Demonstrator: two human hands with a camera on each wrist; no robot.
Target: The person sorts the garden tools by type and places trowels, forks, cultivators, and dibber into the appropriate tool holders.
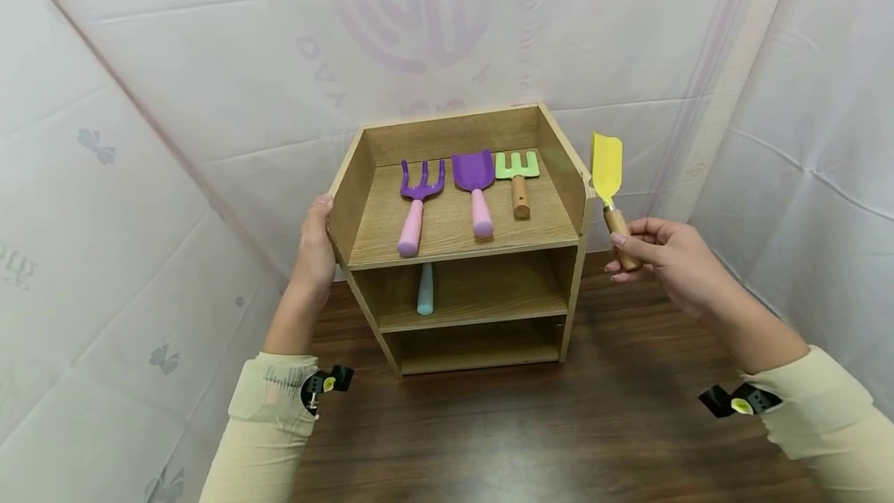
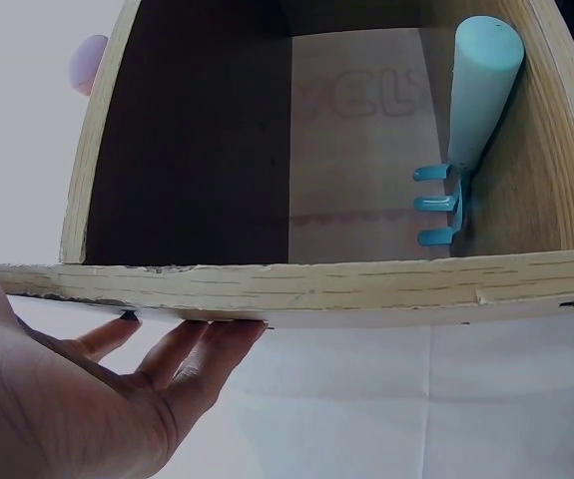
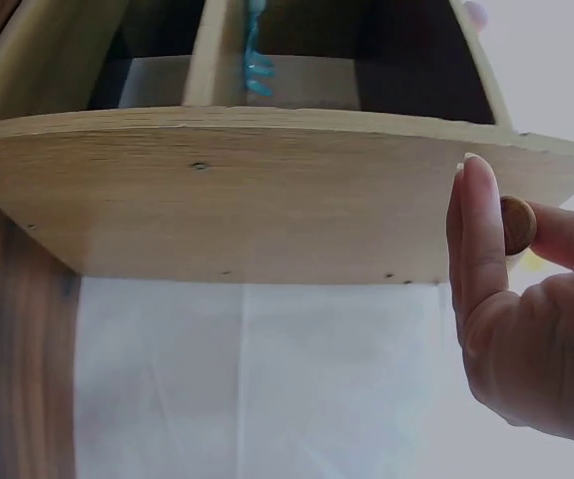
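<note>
My right hand [image 1: 667,258] holds a small yellow trowel [image 1: 608,169] by its wooden handle, blade up, just outside the right side of a wooden shelf unit [image 1: 475,326]. The left hand [image 1: 314,254] rests against the unit's left side panel, its fingers along the outer face. On the top shelf lie a purple fork with a pink handle [image 1: 412,227], a purple shovel with a pink handle [image 1: 480,212] and a green rake with a wooden handle [image 1: 520,196]. A teal-handled rake [image 2: 486,80] lies on the middle shelf, its blue tines showing in the left wrist view.
The unit stands on a dark wood-grain table [image 1: 489,433]. Pale printed cloth [image 1: 230,37] hangs behind it and along both sides. The bottom compartment [image 1: 482,344] is open at the front. Each sleeve carries a black wrist strap [image 1: 740,402].
</note>
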